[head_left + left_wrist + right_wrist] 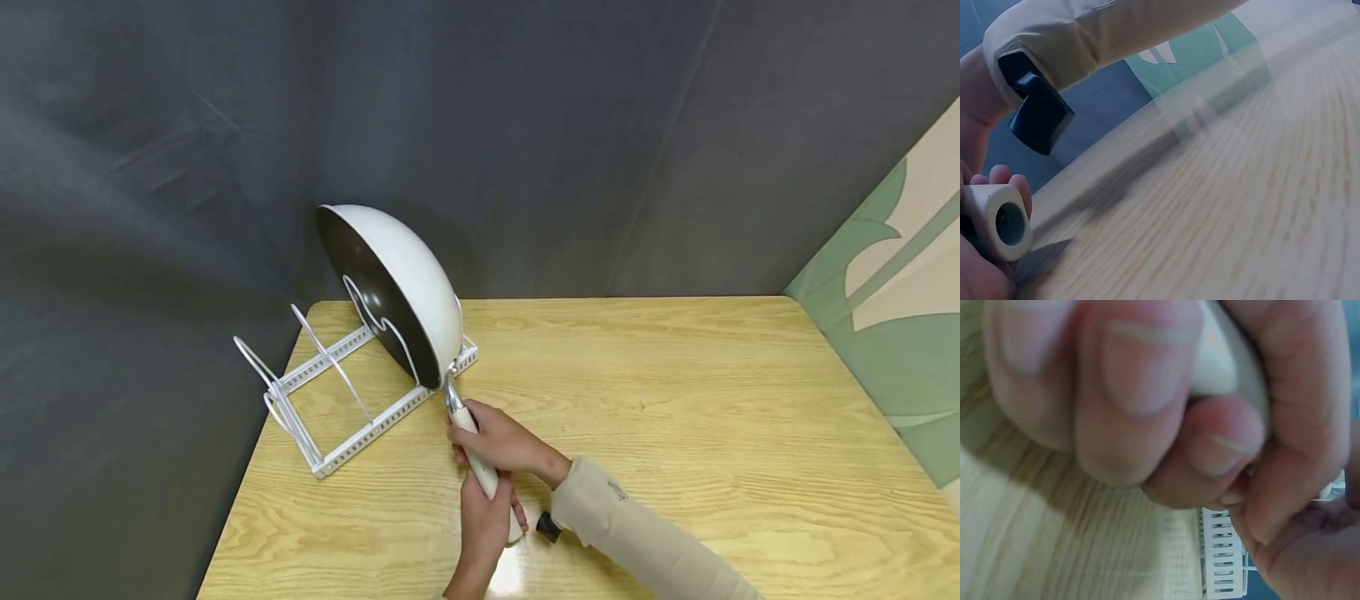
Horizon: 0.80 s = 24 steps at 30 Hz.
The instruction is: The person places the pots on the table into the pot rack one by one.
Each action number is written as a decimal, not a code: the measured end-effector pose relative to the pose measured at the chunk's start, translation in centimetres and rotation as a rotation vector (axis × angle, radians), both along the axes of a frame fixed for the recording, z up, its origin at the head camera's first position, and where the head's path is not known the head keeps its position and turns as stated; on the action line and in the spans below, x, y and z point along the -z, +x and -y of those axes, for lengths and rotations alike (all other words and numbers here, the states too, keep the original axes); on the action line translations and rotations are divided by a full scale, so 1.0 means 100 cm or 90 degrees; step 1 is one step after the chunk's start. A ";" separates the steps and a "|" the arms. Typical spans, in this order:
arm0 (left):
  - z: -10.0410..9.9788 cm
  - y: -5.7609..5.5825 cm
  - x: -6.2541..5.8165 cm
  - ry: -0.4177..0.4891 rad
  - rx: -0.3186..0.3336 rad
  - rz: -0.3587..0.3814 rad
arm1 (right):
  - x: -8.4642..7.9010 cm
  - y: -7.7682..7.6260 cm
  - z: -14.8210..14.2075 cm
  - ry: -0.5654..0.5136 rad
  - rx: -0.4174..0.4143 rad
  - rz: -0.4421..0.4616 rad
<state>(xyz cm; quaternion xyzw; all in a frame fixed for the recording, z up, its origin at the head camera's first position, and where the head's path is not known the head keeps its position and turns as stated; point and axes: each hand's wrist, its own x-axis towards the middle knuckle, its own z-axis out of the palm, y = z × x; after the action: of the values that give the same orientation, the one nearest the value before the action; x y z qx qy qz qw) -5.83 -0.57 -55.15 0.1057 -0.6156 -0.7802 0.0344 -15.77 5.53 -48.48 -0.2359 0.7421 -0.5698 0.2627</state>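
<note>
A wok [416,275], white outside and dark inside, stands tilted on its edge in a white wire rack [382,429]. Its dark hollow faces left, with a wavy wire divider [401,342] in front of it. My right hand [498,437] grips the upper part of the cream handle [483,475], near the metal neck. Lower down, my left hand [483,517] holds the same handle close to its end. In the left wrist view the handle's end [1019,244] shows a round hole, with fingertips wrapped behind it.
More wire dividers [330,358] rise from the rack's left part. Behind the wooden table [675,400] hangs a dark curtain [525,150], and a green leaf-patterned panel [900,317] stands at the right. A black device [1041,119] sits at the right sleeve's cuff.
</note>
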 end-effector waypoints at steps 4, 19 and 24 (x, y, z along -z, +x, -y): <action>0.000 0.000 -0.002 -0.009 0.003 0.023 | 0.001 0.002 -0.005 0.007 -0.004 -0.021; 0.006 0.000 0.002 0.036 0.035 0.022 | 0.004 0.017 -0.032 0.023 -0.019 -0.074; 0.012 0.000 0.000 -0.026 0.037 -0.002 | 0.003 0.021 -0.039 0.037 -0.067 -0.076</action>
<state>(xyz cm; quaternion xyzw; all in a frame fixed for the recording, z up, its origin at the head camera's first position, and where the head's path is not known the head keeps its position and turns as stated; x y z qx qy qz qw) -5.86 -1.78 -55.18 0.0858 -0.6340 -0.7684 0.0148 -13.68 9.46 -48.79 -0.3001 0.7591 -0.5187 0.2543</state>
